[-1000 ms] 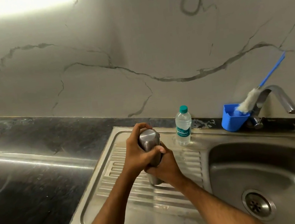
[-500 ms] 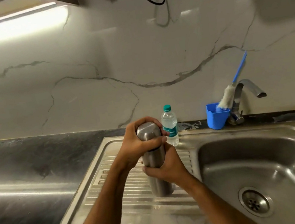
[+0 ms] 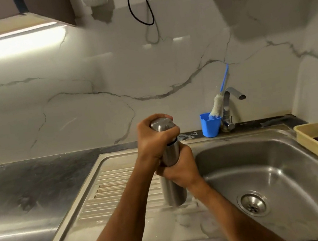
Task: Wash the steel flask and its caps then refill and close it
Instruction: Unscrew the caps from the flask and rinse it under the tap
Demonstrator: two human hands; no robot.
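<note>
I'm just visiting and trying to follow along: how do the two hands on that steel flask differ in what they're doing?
The left hand wraps over the cap at the top of the steel flask, while the right hand grips the body lower down. The left hand's arm comes in from the lower left, the right hand's from the lower right. Both hands curl tightly round the flask, which stands upright at the sink on the ribbed drainboard.

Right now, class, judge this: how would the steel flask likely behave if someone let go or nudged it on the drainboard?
The flask looks rigid: smooth metal, no dents under the left hand or right hand. Tall and narrow, it would probably tip easily on the ribbed drainboard. Its polished round body could be slippery when wet, and would likely roll if it fell.
</note>
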